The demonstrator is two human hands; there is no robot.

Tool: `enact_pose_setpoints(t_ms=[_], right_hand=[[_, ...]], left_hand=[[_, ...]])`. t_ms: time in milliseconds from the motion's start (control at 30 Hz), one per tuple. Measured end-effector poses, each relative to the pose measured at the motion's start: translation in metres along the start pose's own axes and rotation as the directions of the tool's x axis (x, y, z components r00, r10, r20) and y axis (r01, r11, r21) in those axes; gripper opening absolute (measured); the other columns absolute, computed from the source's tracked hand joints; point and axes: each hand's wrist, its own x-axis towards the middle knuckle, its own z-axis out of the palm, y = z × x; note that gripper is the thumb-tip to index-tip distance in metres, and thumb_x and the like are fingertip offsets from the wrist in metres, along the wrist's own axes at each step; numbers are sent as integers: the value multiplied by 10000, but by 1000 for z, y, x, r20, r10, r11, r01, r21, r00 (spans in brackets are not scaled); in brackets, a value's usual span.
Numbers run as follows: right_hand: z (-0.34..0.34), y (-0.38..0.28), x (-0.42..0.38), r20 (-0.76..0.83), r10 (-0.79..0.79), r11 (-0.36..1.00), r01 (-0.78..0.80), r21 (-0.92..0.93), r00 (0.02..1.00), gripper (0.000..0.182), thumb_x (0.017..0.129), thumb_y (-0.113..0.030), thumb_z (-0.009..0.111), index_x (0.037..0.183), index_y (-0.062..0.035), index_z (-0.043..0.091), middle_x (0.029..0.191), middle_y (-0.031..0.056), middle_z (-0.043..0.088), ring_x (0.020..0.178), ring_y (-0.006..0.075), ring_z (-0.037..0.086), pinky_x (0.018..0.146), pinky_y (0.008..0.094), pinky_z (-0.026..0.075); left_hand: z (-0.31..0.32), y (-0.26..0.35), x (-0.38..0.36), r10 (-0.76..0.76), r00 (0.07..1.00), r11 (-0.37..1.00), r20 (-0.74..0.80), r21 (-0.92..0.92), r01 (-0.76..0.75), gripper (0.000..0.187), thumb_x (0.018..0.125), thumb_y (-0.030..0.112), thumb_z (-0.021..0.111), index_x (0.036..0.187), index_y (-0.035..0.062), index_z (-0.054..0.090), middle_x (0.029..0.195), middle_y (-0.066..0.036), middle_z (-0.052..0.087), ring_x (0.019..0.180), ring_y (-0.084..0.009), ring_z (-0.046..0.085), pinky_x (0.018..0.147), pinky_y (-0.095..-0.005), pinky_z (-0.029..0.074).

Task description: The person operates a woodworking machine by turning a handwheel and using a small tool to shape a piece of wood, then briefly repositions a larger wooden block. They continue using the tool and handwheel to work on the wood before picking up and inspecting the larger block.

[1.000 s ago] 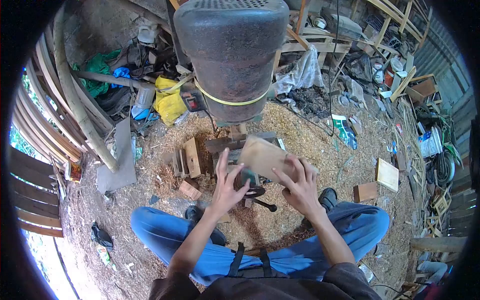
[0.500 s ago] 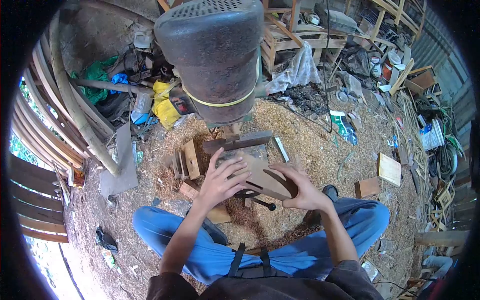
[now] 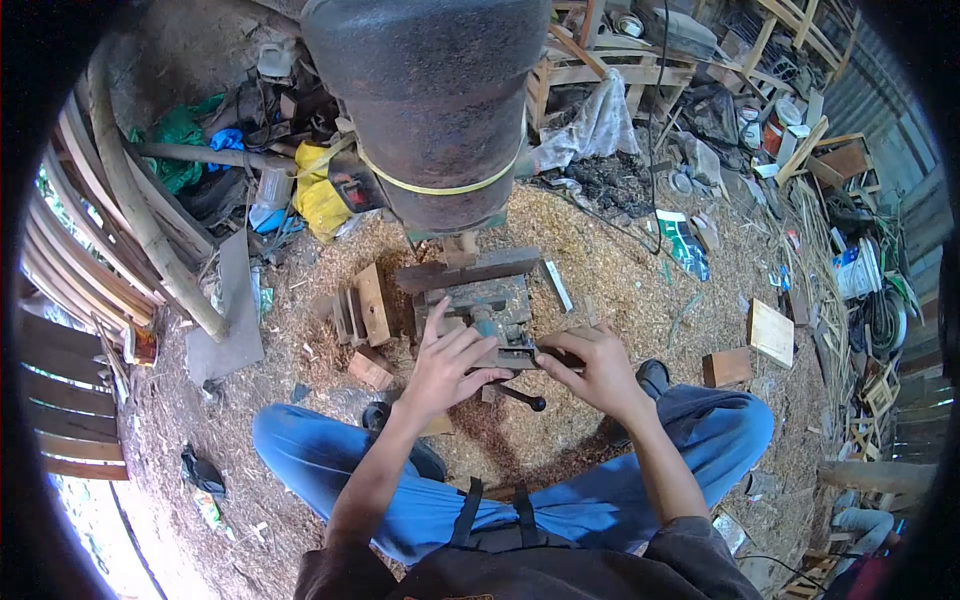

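A narrow wooden piece (image 3: 516,364) with a dark slot lies between my two hands, at the near side of a metal machine vise (image 3: 500,295). My left hand (image 3: 448,362) is on its left end, thumb along the near edge and fingers over the top, the index finger raised. At the right end, my right hand (image 3: 592,368) pinches the piece between thumb and fingers. My fingers partly cover the piece. Just below it sticks out a crank handle with a black knob (image 3: 538,404). A dark wooden bar (image 3: 470,270) lies across the back of the vise.
A large rusty motor housing (image 3: 430,110) hangs over the vise. Wooden blocks (image 3: 374,305) stand to its left, and more blocks (image 3: 727,367) lie to the right. Wood shavings (image 3: 620,270) cover the ground. My knees flank the vise.
The broad brown wooden block between my hands now shows only as a narrow piece, uncovering the vise. My right hand has moved slightly and closed its pinch. The view has shifted a little.
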Motion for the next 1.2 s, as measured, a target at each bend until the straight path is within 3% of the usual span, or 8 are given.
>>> enact_pose_setpoints(t_ms=[133, 267, 333, 533, 667, 733, 833, 1200], right_hand=[[28, 13, 0, -99, -93, 994, 99, 51, 991, 148, 873, -183, 744, 922, -44, 730, 830, 110, 703, 737, 307, 664, 660, 420, 498], [28, 9, 1, -19, -126, 992, 126, -1, 992, 136, 849, -187, 751, 896, -61, 729, 848, 83, 706, 762, 279, 670, 688, 391, 491], [27, 9, 0, 97, -195, 955, 212, -206, 976, 123, 802, -191, 769, 874, -98, 732, 850, 36, 701, 790, 232, 670, 715, 354, 469], [37, 4, -1, -12, -278, 913, 260, -315, 961, 130, 764, -188, 778, 871, -133, 728, 833, -12, 681, 773, 184, 643, 732, 340, 440], [28, 2, 1, -104, -303, 912, 257, -320, 947, 144, 788, -207, 778, 891, -120, 729, 856, -14, 692, 769, 184, 634, 736, 340, 432], [16, 8, -2, -149, -150, 976, 123, -181, 977, 226, 804, -256, 788, 958, -99, 732, 943, 15, 700, 861, 216, 637, 789, 358, 444], [-12, 10, -2, -141, -207, 969, 183, -166, 968, 294, 852, -291, 765, 1070, -101, 715, 1053, 45, 691, 974, 259, 626, 881, 407, 449], [9, 30, -11, -316, -250, 962, 197, -189, 915, 435, 645, 2, 777, 1064, -102, 716, 1086, 57, 688, 1025, 303, 623, 836, 427, 500]], left_hand=[[3, 6, -2, 48, 998, 997, 48, 62, -51, 458, 698, 335, 823, 1060, 75, 719, 840, -34, 598, 848, -198, 638, 1201, -612, 249], [2, 14, -5, 69, 990, 992, 119, 97, -80, 472, 676, 288, 831, 1091, 100, 710, 864, -14, 576, 871, -172, 621, 1218, -614, 220], [7, 16, -7, 78, 988, 990, 130, 111, -92, 473, 668, 281, 831, 1088, 102, 709, 872, -12, 577, 881, -170, 619, 1219, -615, 217], [2, 14, -6, 76, 992, 987, 104, 136, -90, 452, 662, 231, 821, 1078, 97, 705, 898, -12, 591, 899, -180, 617, 1222, -621, 206], [0, 13, -5, 41, 998, 992, 38, 122, -45, 411, 676, 181, 798, 1064, 82, 705, 908, -26, 619, 904, -201, 629, 1220, -628, 191], [-3, 6, -10, 12, 1000, 996, -19, 84, -10, 405, 685, 195, 795, 1062, 76, 705, 907, -31, 626, 910, -214, 633, 1217, -631, 192], [-5, -5, -18, -31, 992, 998, -119, 44, 36, 404, 691, 225, 798, 1054, 72, 710, 912, -38, 640, 923, -234, 642, 1209, -640, 192], [-17, 4, -6, -65, 986, 997, -156, -45, 58, 375, 675, 259, 881, 998, 120, 751, 981, -9, 697, 980, -219, 676, 1210, -610, 200]])
